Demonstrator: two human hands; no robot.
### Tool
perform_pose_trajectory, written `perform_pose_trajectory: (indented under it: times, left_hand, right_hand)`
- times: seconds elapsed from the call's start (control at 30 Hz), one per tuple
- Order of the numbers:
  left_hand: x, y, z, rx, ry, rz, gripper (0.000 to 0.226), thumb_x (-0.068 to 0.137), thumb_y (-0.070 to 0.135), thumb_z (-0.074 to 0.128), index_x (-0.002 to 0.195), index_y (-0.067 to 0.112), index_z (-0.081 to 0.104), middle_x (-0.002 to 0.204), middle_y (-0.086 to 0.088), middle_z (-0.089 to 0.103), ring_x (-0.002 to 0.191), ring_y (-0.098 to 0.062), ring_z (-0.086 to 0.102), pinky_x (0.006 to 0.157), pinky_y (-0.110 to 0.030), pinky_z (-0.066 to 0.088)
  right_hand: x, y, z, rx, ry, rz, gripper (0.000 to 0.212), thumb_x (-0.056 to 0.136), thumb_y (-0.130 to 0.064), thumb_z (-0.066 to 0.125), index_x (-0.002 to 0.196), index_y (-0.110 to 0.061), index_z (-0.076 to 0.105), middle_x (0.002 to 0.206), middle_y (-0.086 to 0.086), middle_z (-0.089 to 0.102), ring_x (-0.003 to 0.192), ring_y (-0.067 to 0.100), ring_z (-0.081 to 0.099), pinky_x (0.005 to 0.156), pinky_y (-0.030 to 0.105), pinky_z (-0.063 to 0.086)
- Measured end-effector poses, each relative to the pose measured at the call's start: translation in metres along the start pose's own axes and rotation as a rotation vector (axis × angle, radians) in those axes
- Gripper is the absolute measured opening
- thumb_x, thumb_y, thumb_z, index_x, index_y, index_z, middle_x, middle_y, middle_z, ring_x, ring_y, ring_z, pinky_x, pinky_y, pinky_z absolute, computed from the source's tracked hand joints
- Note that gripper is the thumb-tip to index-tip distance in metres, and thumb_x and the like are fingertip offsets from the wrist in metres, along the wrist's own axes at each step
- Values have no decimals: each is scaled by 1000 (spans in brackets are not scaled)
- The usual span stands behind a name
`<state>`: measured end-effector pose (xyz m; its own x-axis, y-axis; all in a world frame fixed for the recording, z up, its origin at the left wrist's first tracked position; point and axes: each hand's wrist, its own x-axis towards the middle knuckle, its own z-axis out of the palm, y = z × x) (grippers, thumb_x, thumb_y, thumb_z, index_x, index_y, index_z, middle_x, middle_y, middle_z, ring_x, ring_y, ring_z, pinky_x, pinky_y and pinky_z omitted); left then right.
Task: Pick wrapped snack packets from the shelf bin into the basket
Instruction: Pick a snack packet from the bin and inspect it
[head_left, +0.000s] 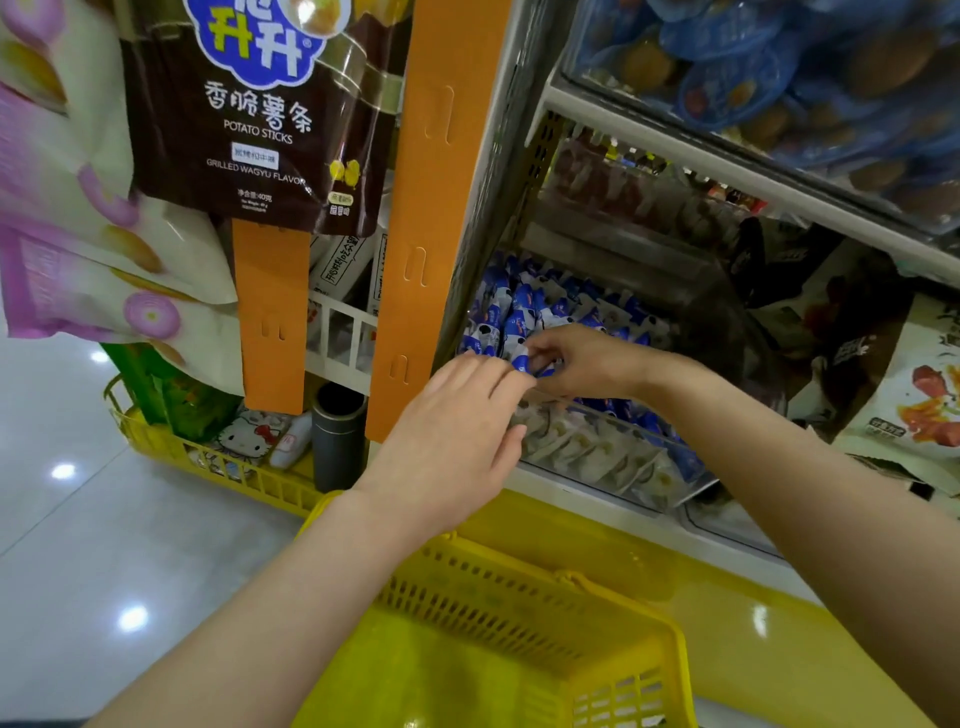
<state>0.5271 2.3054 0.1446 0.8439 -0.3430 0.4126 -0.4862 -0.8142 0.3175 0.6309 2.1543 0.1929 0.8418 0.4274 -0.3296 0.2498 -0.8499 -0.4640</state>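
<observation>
A clear shelf bin (670, 486) holds many small blue-and-white wrapped snack packets (524, 306) at the back and pale packets (587, 447) along its front. My right hand (582, 361) reaches into the bin and pinches a blue-and-white packet (521, 360) at its fingertips. My left hand (457, 441) hovers just in front of the bin, fingers extended and touching the same packet. The yellow basket (519, 639) sits below both arms at the bottom of the view, and its inside looks bare.
An orange upright post (426, 218) stands left of the bin, with hanging snack bags (249, 104) beyond it. A second yellow basket (208, 457) of goods sits on the floor at left. Shelves with blue packs (769, 67) above and bagged snacks (914, 384) at right.
</observation>
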Motion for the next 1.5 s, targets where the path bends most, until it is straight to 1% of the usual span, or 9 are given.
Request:
perform_pose_trajectory:
  times: [0.1, 0.27, 0.5, 0.7, 1.0, 1.17, 1.27, 1.33, 1.5]
  left_hand:
    - [0, 0, 0, 18, -7, 8, 40, 94, 29, 42, 133, 18, 41, 128, 2, 46, 123, -15, 38, 112, -26, 16]
    - [0, 0, 0, 15, -9, 4, 42, 94, 31, 41, 135, 20, 38, 132, 4, 44, 127, -13, 34, 111, -23, 10]
    - [0, 1, 2, 20, 19, 7, 41, 93, 30, 44, 133, 18, 41, 129, 2, 46, 124, -14, 36, 112, -26, 15]
    - [0, 0, 0, 31, 19, 29, 41, 94, 30, 43, 133, 17, 41, 129, 2, 46, 123, -15, 36, 110, -26, 18]
    - [-18, 28, -4, -282, 207, -126, 30, 95, 23, 42, 125, 21, 48, 117, 11, 45, 112, -1, 34, 97, -14, 21]
    - [-26, 43, -8, -836, 146, -494, 18, 95, 28, 43, 112, 22, 47, 107, 7, 53, 92, 0, 51, 76, -5, 40]
    - [-30, 56, -7, -1248, 37, -576, 19, 95, 24, 42, 102, 13, 56, 88, 6, 69, 75, -3, 65, 66, -14, 51]
    - [-36, 64, -1, -1282, 32, -551, 16, 94, 16, 44, 98, 13, 59, 73, 12, 71, 68, 2, 65, 61, -13, 51]
    - [-47, 67, 18, -1152, 17, -534, 16, 91, 6, 50, 94, 18, 60, 86, 4, 67, 70, 5, 63, 64, -12, 50]
  right_hand:
    - [5, 2, 4, -100, 26, -36, 29, 83, -27, 67, 104, -9, 57, 102, 7, 60, 75, 7, 53, 62, 15, 45]
    - [0, 19, -3, 192, 317, 12, 25, 86, -22, 64, 108, -12, 58, 79, -2, 61, 62, 4, 57, 50, 11, 48]
    - [2, 25, -2, -54, 289, 100, 18, 87, -26, 64, 88, -9, 69, 74, -4, 64, 78, 13, 62, 72, 26, 52]
    - [-1, 14, 7, -123, 421, 43, 8, 86, -22, 65, 81, -17, 69, 81, -6, 63, 81, 11, 61, 73, 27, 48]
    - [-65, -10, -10, 368, 910, -157, 14, 89, -21, 58, 78, -29, 60, 79, -9, 64, 76, 13, 65, 76, 38, 57]
    - [-110, -19, 15, 628, 735, -204, 21, 88, -14, 58, 71, -25, 60, 69, -5, 62, 63, 5, 58, 64, 29, 55]
    - [-125, -17, 40, 752, 574, -112, 21, 89, -9, 57, 71, -20, 60, 62, -5, 60, 57, 4, 57, 57, 24, 54]
    - [-130, -13, 56, 840, 503, -54, 21, 90, -7, 55, 72, -17, 58, 64, -2, 61, 58, 7, 57, 56, 20, 53]
    - [-134, 4, 88, 871, 397, -18, 11, 90, -12, 57, 82, -18, 61, 76, -1, 64, 64, 2, 59, 60, 17, 52]
